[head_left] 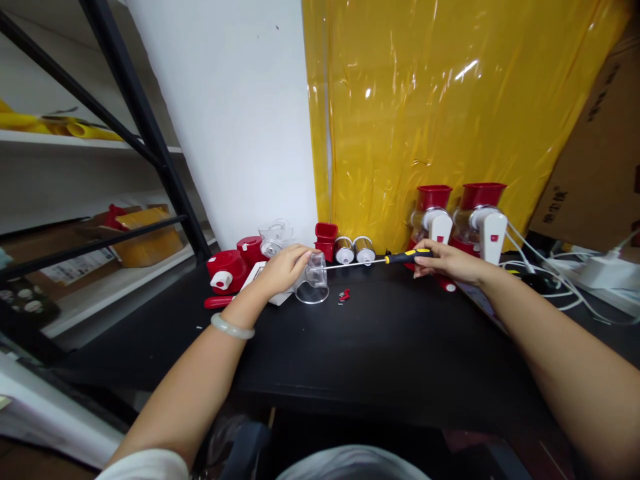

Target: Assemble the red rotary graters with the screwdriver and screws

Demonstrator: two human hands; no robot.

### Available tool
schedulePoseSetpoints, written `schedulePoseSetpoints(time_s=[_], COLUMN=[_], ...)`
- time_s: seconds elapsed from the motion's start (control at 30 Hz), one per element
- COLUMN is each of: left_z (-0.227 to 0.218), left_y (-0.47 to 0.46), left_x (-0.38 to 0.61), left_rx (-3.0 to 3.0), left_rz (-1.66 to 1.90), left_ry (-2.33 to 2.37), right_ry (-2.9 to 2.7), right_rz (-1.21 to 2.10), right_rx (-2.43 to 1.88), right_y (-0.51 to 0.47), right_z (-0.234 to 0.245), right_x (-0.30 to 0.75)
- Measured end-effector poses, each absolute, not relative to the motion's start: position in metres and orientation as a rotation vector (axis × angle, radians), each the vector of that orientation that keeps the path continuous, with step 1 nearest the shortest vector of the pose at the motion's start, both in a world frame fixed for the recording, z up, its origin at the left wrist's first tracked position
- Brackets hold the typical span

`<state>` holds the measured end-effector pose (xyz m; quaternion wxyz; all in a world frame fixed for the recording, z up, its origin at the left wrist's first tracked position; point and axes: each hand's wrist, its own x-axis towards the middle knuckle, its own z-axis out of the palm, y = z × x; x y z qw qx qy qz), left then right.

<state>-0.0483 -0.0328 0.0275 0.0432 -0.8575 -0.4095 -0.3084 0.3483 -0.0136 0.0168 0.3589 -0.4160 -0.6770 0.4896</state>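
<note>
My left hand [283, 268] is closed round a clear plastic housing [314, 280] that rests on the black table [380, 347]. My right hand [447, 261] grips the black-and-yellow handle of a long screwdriver [380, 261]. Its thin shaft runs level to the left, and the tip meets the top of the clear housing. A few small red bits [344, 295] lie just right of the housing. A pale bangle [231, 327] sits on my left wrist.
Red and white appliance parts [235, 267] lie behind my left hand. Two metal drums [354, 249] and a red hopper [326, 237] stand by the yellow sheet. Two assembled red-and-white machines [463, 220] stand at right, with white cables [560, 280] and cardboard boxes [595, 160]. A metal shelf [100, 220] stands at left.
</note>
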Motion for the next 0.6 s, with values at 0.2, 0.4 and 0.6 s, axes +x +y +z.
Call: schedulePoseSetpoints(time_s=[0.2,0.4,0.6], left_z=[0.0268,0.027,0.0272], left_y=[-0.0319,-0.0316,-0.0321], left_x=[-0.0481,-0.0486,-0.0486], left_rx=[-2.612,-2.628,-2.622], left_rz=[-0.968,-0.964,-0.969], left_ry=[-1.263,-1.221,-1.224], right_ry=[-1.838,-1.986,-1.891], right_rz=[1.179,1.014,1.125], right_rx=[-1.125,-1.264,-1.224], right_y=[-0.0108,-0.0093,-0.0128], right_z=[0.0176,0.0178,0.0198], right_x=[0.3455,0.3464,0.3411])
